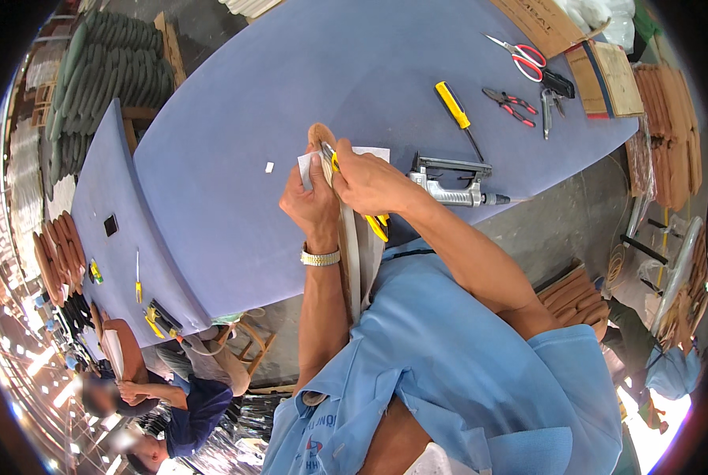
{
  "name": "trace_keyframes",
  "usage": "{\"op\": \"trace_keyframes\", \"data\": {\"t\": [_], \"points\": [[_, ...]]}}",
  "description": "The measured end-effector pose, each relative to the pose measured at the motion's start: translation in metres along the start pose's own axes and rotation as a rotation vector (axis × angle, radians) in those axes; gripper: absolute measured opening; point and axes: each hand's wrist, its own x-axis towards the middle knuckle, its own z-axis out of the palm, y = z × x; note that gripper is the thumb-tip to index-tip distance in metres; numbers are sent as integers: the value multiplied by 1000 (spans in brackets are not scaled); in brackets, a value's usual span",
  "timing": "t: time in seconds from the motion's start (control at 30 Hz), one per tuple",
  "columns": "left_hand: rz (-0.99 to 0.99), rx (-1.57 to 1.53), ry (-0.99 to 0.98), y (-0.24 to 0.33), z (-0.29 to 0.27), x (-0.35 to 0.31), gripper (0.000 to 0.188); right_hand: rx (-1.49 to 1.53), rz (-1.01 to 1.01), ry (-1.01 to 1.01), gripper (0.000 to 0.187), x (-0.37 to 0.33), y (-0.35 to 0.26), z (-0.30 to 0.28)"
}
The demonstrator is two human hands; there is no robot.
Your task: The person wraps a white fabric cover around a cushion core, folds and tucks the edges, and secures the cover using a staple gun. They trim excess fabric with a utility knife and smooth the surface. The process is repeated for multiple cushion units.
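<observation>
My left hand [310, 204], with a watch on its wrist, grips a long, narrow padded piece [320, 133] with a brown outer cover. The piece stands on edge, its lower end against my shirt. White lining cloth [305, 171] sticks out by my left thumb. My right hand [363, 179] is closed around a yellow utility knife [378, 228]. Its blade end points at the padded piece's edge, close to my left thumb; the exact contact is hidden by my fingers. A silver staple gun [453, 184] lies right of my right hand.
On the blue padded table [227, 158] lie a yellow screwdriver [454, 106], red-handled pliers [512, 104], red-handled scissors [522, 58] and a white scrap [269, 167]. Cardboard [540, 24] sits at the far right. Stacked dark cushions [108, 71] stand far left. Co-workers [196, 408] work at lower left.
</observation>
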Motion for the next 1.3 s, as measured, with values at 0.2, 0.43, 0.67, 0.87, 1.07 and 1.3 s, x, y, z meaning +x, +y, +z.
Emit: {"op": "trace_keyframes", "data": {"t": [0.2, 0.43, 0.67, 0.87, 1.07, 1.3], "points": [[-5, -77, 10, -2, 2, -2, 20, 55, -79, 46, 36, 4, 13, 9], [-35, -67, 4, 2, 3, -4, 23, 29, 3, -29, 72, 1, 10, 5], [-4, -3, 17, 3, 5, -6, 23, 54, 11, -23, 73, -5, 14, 7], [9, 27, -12, 6, 4, -8, 23, 85, 19, -8, 77, -13, 13, 6], [30, -23, -68, 6, 0, -7, 23, 126, -19, 8, 75, -13, 21, 10], [47, 67, -312, 20, -22, 0, 27, 153, -90, -4, 69, -11, 25, 11]]}}
